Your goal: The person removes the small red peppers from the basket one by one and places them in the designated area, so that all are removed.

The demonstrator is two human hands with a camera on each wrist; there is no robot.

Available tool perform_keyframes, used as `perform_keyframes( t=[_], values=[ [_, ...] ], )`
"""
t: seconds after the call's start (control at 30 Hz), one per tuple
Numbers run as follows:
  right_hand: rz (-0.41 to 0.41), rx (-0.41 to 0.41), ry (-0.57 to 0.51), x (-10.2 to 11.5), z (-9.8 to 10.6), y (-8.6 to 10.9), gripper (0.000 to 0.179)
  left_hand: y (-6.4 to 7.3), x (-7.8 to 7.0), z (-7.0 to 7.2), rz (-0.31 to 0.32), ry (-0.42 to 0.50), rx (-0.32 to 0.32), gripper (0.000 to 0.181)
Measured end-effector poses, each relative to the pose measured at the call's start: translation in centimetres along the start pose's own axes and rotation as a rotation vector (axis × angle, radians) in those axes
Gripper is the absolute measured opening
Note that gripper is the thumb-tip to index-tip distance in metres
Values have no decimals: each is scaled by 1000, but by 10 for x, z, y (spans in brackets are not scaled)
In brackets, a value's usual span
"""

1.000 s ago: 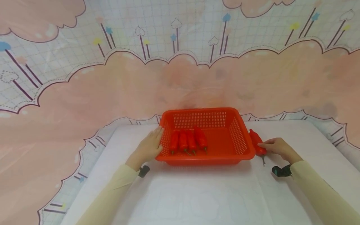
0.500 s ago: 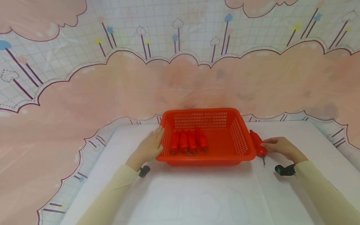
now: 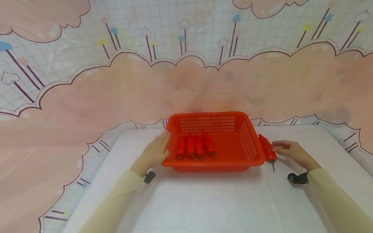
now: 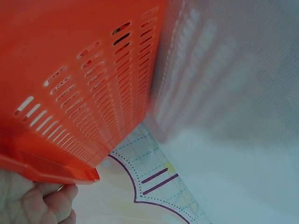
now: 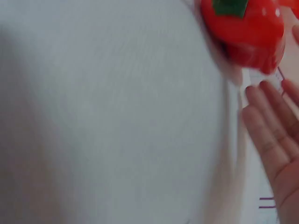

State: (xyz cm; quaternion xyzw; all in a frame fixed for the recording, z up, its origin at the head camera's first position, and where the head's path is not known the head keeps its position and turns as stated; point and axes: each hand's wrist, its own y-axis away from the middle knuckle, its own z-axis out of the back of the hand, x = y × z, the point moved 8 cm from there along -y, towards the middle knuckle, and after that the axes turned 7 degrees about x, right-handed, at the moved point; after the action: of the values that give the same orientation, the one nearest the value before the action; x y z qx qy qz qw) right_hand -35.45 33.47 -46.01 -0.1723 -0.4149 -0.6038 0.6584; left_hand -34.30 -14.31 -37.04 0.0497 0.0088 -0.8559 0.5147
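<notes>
My left hand [image 3: 154, 152] rests on the left rim of a red plastic basket [image 3: 211, 167], its fingers lying straight along the edge. In the left wrist view, fingers [image 4: 60, 200] show under the basket's rim [image 4: 56, 177]. On the table just right of the basket lies a red chili pepper [image 3: 266, 149], its stem toward me. My right hand [image 3: 292, 153] is beside this pepper with extended fingers. In the right wrist view a gap shows between the fingers [image 5: 266, 135] and the pepper [image 5: 247, 32]. Several red chili peppers [image 3: 190, 145] lie side by side in the basket's left half.
The basket stands on a white-covered table [image 3: 209, 204]. Behind it hangs a patterned cloth backdrop [image 3: 204, 84] with pink clouds, close to the table's far edge. A black wrist device [image 3: 298, 178] sits at the right sleeve, another dark wrist device [image 3: 150, 177] at the left.
My right hand has let go of the pepper beside the basket and shifted slightly right, its fingers opening. That pepper stays in place. The left hand and basket keep their positions.
</notes>
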Motion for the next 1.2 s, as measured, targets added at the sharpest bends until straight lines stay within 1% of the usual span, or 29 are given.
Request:
perform_keyframes(
  t=[0.1,0.27,0.37,0.47,0.7,0.9,0.97,1.1,1.2],
  values=[
    [56,-28,-15,0,3,0,74,-1,1,-1,3,9,-1,67],
    [120,-80,-15,4,11,1,66,0,1,-1,9,22,-2,67],
    [156,-99,-9,9,17,3,62,0,1,0,12,28,-2,68],
    [195,-100,-6,18,21,6,59,-1,1,0,12,31,-3,68],
    [249,-53,-17,45,29,10,55,0,1,0,18,34,8,68],
    [300,-20,52,77,40,15,48,0,1,0,18,33,8,68],
    [306,4,67,88,42,16,49,0,1,0,15,33,5,67],
    [322,57,89,112,44,16,49,0,3,-1,18,31,5,67],
    [329,82,109,129,44,16,50,-1,3,-2,19,36,6,67]
  ],
)
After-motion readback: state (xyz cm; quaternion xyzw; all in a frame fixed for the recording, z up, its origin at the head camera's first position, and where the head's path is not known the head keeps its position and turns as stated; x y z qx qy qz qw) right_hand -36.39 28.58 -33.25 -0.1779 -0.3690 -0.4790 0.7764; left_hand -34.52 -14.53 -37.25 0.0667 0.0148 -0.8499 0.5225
